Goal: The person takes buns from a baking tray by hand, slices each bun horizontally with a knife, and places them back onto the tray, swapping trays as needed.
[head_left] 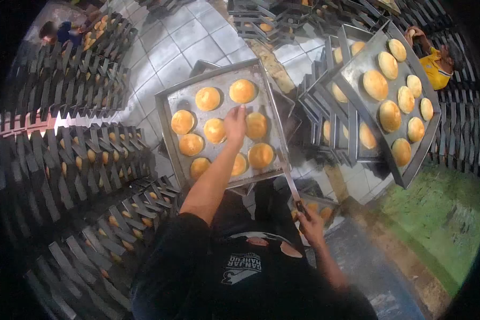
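Observation:
A metal tray [162,114] of round golden buns lies in front of me. My left hand [236,125] is over its middle, between a bun [215,130] on the left and another bun [256,125] on the right. Its fingers look drawn together, and what they hold, if anything, is hidden. Below the tray's lower right corner, my right hand [311,225] is closed around the dark handle of a long knife [292,184]. The blade points up and reaches the tray's right edge.
Another tray of buns [352,80] tops a stack at the right. Stacked trays with buns [85,152] fill the left side. A person in yellow [436,69] is at the upper right, holding a bun; another person [64,33] is at the upper left. Green floor [437,218] shows lower right.

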`<state>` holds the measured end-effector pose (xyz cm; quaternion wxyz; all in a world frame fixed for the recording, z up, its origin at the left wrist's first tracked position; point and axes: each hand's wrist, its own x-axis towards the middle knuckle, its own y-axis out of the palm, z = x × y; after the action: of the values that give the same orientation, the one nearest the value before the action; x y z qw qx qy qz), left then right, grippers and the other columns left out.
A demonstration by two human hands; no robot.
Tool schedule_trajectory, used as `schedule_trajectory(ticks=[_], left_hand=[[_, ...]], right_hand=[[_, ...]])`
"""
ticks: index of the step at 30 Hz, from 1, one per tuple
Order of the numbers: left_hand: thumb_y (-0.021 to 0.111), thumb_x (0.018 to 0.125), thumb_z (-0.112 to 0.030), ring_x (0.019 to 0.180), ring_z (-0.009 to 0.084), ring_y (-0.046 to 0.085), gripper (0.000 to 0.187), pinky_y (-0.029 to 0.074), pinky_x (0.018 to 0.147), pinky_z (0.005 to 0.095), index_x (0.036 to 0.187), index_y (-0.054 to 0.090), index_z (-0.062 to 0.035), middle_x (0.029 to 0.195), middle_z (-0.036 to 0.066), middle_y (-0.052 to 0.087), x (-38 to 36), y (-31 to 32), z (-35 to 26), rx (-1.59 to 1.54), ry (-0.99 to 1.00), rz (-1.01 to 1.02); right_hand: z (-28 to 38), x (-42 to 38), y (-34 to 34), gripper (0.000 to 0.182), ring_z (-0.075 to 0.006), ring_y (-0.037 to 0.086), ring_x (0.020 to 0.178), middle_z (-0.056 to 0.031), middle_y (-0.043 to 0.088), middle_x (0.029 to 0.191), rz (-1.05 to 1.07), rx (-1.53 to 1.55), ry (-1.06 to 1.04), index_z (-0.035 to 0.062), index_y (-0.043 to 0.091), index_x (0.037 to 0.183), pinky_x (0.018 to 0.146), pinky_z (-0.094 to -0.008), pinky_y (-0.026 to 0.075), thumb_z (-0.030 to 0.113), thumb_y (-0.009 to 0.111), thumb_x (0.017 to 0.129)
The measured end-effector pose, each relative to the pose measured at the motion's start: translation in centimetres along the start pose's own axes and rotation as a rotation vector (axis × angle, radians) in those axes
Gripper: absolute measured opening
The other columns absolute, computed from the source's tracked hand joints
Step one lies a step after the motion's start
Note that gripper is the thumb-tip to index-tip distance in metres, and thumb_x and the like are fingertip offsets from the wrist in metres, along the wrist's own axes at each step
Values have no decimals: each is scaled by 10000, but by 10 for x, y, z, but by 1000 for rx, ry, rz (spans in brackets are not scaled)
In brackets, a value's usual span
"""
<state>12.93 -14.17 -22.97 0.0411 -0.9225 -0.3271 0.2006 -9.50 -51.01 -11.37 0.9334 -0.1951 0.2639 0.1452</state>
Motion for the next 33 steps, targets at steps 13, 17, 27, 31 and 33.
schedule_trajectory(ticks=[13,17,27,31,33], left_hand=[[914,733,-353,960,265,685,845,583,768,382,1327,526,104,1127,186,675,72,33,-20,502,136,45],[921,741,-273,989,273,693,814,592,808,381,1332,482,73,1142,180,671,36,36,-44,222,151,8],[676,933,-582,1230,267,625,604,510,1023,513,1353,564,-163,1338,40,642,-28,-63,-131,-1062,-192,477],[689,924,-581,1127,241,675,539,541,990,459,1271,625,-174,1213,29,703,-29,-78,-147,-1130,-173,374],[696,926,-567,1109,232,682,509,545,985,447,1247,639,-176,1190,24,711,-31,-84,-153,-1139,-139,395]], right_hand=[[45,31,7,395,-41,496,591,26,644,774,-73,180,90,39,659,1346,535,-226,390,220,685,996],[86,54,4,418,-51,499,621,29,638,801,-52,40,-92,41,651,1356,548,-236,404,223,685,981],[216,86,50,375,-39,535,620,-12,701,803,-92,111,-458,25,642,1337,574,-241,455,207,631,1010],[242,63,63,391,-75,648,750,-47,733,854,-49,75,-480,-5,627,1347,694,-267,524,169,643,997],[245,53,68,394,-88,669,786,-56,741,866,-42,68,-475,-8,624,1351,725,-274,533,166,642,998]])
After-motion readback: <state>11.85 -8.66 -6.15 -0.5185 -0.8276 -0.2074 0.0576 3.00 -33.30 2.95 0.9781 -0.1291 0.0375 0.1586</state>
